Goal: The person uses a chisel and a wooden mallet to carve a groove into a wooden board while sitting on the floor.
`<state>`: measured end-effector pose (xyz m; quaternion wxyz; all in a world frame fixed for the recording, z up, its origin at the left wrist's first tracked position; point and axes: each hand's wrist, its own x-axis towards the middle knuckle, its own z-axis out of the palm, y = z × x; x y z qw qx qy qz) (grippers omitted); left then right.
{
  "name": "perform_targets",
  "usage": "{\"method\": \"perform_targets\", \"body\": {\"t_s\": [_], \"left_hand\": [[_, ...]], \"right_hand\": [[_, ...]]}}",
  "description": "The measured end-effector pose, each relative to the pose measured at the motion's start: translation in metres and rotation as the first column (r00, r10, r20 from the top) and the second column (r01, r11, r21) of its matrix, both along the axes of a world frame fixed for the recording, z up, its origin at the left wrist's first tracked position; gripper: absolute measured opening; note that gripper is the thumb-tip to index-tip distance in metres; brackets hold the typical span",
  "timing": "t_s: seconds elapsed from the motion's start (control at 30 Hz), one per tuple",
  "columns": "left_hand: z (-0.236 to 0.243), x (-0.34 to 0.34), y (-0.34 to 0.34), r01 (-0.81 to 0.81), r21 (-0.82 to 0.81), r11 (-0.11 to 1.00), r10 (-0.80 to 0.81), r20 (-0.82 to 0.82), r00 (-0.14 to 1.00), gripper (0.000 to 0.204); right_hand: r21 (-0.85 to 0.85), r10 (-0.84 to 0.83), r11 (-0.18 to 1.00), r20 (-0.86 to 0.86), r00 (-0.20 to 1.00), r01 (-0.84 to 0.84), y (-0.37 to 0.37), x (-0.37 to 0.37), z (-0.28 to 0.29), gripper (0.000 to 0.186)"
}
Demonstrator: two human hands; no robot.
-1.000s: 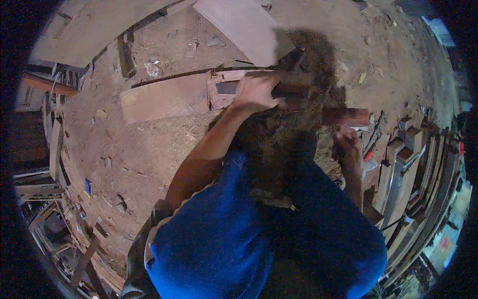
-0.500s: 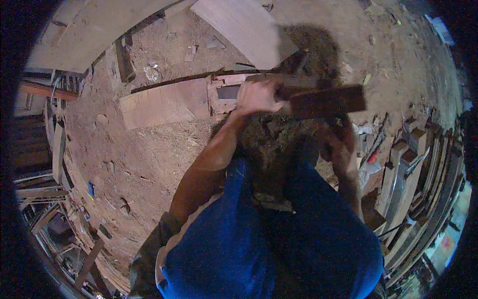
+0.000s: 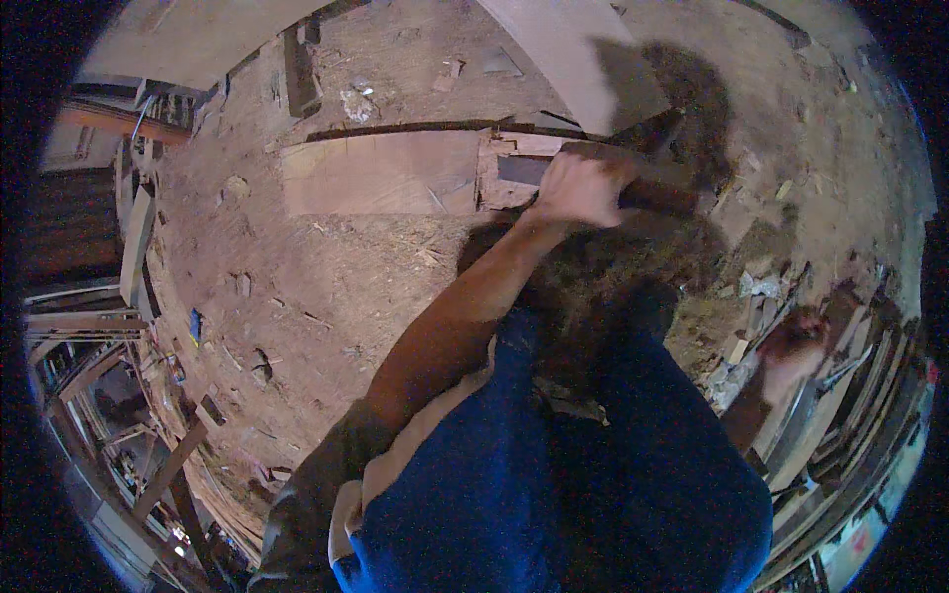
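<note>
My left hand (image 3: 583,188) is wrapped round a dark brown wooden block (image 3: 664,196) that juts out to its right, partly in shadow. The hand is at the right end of a pale board (image 3: 381,173) lying on the ground, beside a cut-out or recessed section (image 3: 519,170) of it. Off to the right, my right hand (image 3: 793,341) reaches over a stack of timber lengths (image 3: 840,395). It is blurred and its fingers are in shadow, so I cannot make out whether it holds anything.
Dirt ground strewn with wood chips (image 3: 425,257) spreads around the board. A wide pale plank (image 3: 583,59) slants in at the top. Wood pieces and frames (image 3: 99,346) crowd the left edge. My knees in blue cloth (image 3: 445,484) fill the lower middle.
My right hand has moved from close to the block out to the timber stack at the right. The left hand still grips the block, which shows less. The view has shifted.
</note>
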<state>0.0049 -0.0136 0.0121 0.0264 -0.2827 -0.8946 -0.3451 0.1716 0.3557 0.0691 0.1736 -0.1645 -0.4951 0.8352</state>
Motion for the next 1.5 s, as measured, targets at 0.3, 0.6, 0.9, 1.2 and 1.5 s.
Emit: {"method": "perform_targets", "body": {"t_s": [0.3, 0.6, 0.9, 1.2, 1.5], "left_hand": [[0.004, 0.0, -0.005, -0.035, 0.237, 0.971, 0.051, -0.062, 0.997, 0.049], [-0.003, 0.004, -0.01, -0.033, 0.174, 0.984, 0.027, 0.04, 0.999, 0.039], [0.002, 0.003, -0.004, -0.102, 0.219, 0.97, 0.108, -0.013, 0.994, 0.027], [-0.014, 0.009, -0.005, -0.028, 0.048, 0.998, 0.029, -0.026, 0.999, 0.037], [-0.006, 0.003, -0.001, 0.084, -0.183, 0.98, -0.049, 0.183, 0.982, 0.046]], "right_hand": [[0.095, -0.228, 0.973, 0.282, 0.932, 0.209, -0.111, -0.041, -0.001, 0.03], [0.364, 0.046, 0.908, 0.41, 0.911, -0.21, -0.097, -0.032, 0.067, 0.035], [0.141, -0.028, 0.989, 0.463, 0.886, -0.042, -0.113, -0.03, 0.018, 0.035], [0.689, -0.252, 0.591, 0.652, 0.715, -0.42, -0.082, -0.018, -0.034, 0.034], [0.906, -0.111, -0.172, 0.372, 0.921, -0.387, -0.094, 0.013, -0.031, 0.018]]}}
